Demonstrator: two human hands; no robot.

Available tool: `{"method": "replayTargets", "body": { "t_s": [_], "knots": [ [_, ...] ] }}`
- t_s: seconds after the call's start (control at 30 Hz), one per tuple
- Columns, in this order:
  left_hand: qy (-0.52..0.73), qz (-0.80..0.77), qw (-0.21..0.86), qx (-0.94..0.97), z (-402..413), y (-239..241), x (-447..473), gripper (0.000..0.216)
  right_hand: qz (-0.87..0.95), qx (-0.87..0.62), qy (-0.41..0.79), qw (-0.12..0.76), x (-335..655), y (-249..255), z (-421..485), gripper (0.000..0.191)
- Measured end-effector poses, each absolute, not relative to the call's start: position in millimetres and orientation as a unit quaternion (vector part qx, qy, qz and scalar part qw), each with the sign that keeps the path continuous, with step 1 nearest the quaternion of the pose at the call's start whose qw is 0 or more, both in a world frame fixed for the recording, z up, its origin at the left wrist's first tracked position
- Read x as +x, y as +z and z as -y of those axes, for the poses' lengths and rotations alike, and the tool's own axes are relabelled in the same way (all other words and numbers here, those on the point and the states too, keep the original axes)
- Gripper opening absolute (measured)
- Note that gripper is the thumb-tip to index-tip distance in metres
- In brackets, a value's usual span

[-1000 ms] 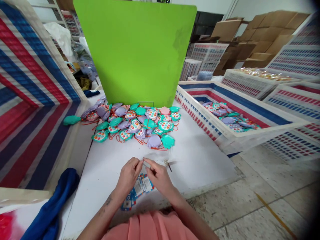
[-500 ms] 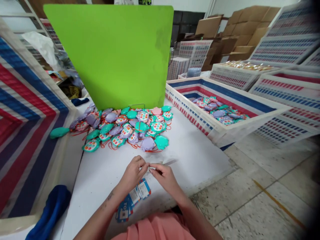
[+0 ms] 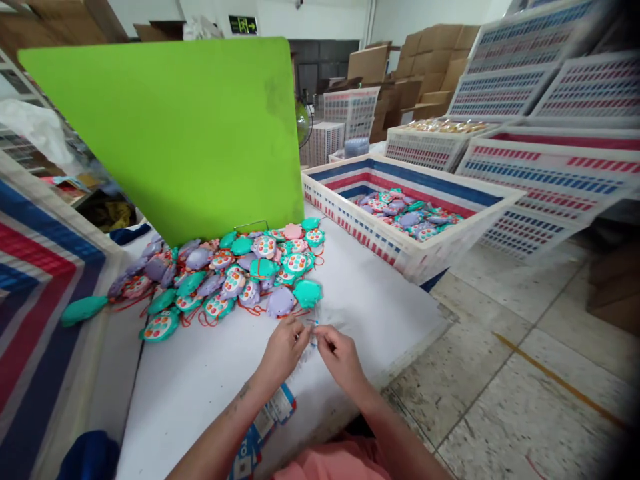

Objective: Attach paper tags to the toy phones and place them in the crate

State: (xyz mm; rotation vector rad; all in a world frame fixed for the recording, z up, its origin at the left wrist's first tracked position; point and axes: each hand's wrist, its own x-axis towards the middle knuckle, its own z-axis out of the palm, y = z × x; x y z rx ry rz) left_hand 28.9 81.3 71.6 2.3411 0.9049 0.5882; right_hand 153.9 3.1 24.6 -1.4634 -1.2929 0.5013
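A green board (image 3: 165, 133) stands upright at the back of the white desk (image 3: 200, 380). To its right sits a striped crate (image 3: 400, 250) holding some toys. A heap of teal and purple toy phones (image 3: 240, 273) with orange cords lies at the board's foot.

Just in front of the heap, the left hand (image 3: 284, 348) and right hand (image 3: 341, 355) meet fingertip to fingertip, wrists low over the desk. Both pinch a small clear piece (image 3: 313, 329) between them, too small to make out. Blue printed cards (image 3: 281, 405) lie beside the left forearm near the desk's front edge.
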Motion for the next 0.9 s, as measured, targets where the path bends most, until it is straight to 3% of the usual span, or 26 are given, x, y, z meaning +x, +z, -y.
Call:
{"method": "replayTargets", "body": {
  "t_s": [0.2,0.33,0.5,0.77,0.9],
  "knots": [
    [0.243,-0.330,0.278,0.869,-88,68,25,0.038,0.544,-0.595,0.289,0.516,157,15,-5,0.021],
    [0.243,-0.310,0.194,0.898,-120,58,31,0.025,0.486,-0.604,0.350,0.526,160,1,-9,0.023],
    [0.160,-0.327,0.059,0.930,-159,29,49,0.061,0.485,-0.583,0.369,0.537,158,-14,-11,0.021],
    [0.134,-0.390,0.015,0.911,-154,10,-7,0.023,0.501,-0.593,0.353,0.522,159,-15,-9,0.023],
    [0.138,-0.414,0.068,0.897,-149,15,-43,0.018,0.507,-0.591,0.354,0.518,158,-16,-10,0.025]
  ]
}}
